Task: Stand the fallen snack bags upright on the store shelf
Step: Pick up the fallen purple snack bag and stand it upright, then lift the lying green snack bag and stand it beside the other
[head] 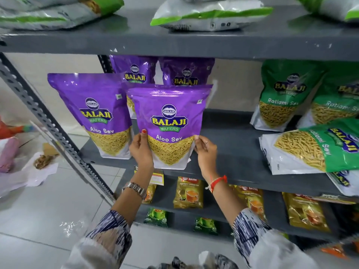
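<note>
A purple Aloo Sev bag (169,121) stands upright at the front of the grey middle shelf (229,152). My left hand (140,149) grips its lower left edge and my right hand (206,152) grips its lower right edge. Another purple Aloo Sev bag (97,113) stands upright to its left, and two more purple bags (134,70) stand behind. On the right, two green Ratlami Sev bags (285,96) stand upright. A third green Ratlami Sev bag (314,148) lies on its side at the shelf's front right, over another fallen bag (342,183).
White and green bags (209,14) lie flat on the top shelf. Yellow tea packets (188,193) and small green packets (156,217) fill the lower shelves. A slotted metal upright (48,121) frames the left side. Paper scraps and wrappers (40,162) litter the tiled floor at left.
</note>
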Tool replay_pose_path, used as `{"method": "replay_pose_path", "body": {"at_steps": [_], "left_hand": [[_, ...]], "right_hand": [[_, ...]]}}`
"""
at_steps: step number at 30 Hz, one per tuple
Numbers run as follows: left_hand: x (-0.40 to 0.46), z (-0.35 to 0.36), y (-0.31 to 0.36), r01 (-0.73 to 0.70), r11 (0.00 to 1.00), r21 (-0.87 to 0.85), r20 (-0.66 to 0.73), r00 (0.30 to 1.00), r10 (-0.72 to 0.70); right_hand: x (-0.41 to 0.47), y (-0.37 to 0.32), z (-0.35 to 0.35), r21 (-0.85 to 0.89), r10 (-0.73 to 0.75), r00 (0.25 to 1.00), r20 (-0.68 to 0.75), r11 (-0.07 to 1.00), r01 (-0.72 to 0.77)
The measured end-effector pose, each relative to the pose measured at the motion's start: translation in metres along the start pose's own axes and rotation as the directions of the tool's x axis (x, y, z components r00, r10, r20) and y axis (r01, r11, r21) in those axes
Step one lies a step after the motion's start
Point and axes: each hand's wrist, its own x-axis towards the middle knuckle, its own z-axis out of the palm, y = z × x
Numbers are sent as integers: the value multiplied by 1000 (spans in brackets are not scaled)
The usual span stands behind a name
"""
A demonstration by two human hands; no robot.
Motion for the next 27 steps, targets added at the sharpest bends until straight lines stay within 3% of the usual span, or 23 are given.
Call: {"method": "replay_pose_path", "body": {"at_steps": [2,4,6,9,10,12,13,14,16,19,21,23,25,27], "left_hand": [[-9,5,-10,-54,993,-109,-60,997,47],[-26,13,-17,-205,971,-124,-153,971,185],[-43,21,-31,-337,941,25,-172,926,336],[-74,43,-57,-377,886,271,12,921,388],[-87,54,-63,-462,830,312,106,885,453],[-120,95,-65,-723,658,211,261,690,675],[-135,117,-60,-782,611,124,334,613,716],[-145,132,-51,-782,620,65,412,587,697],[-171,180,-34,-676,737,-18,628,566,535],[-181,252,-35,-516,838,179,813,557,170],[-175,298,-43,-397,840,369,815,573,-86],[-170,333,-51,-339,823,456,837,478,-267],[-169,355,-54,-306,820,483,866,307,-395],[-171,361,-48,-263,799,540,841,199,-503]], "right_hand": [[-4,1,-5,11,12,1000,-15,1000,-12],[-11,-1,-19,48,15,996,-82,999,-12],[-16,-5,-40,130,15,978,-208,991,12],[-13,-13,-88,255,59,894,-445,965,63],[-11,-17,-104,291,88,864,-496,954,70],[-6,-22,-143,308,117,791,-601,947,94],[-4,-23,-161,313,136,745,-652,944,101],[-4,-24,-170,345,183,701,-689,934,96],[2,-25,-210,406,279,581,-765,909,97],[10,-16,-249,515,454,491,-744,857,-13],[15,-4,-257,550,519,506,-689,829,-101],[17,5,-265,606,582,530,-617,781,-153],[15,8,-274,640,607,569,-556,749,-173],[10,6,-280,637,587,610,-532,752,-168]]}}
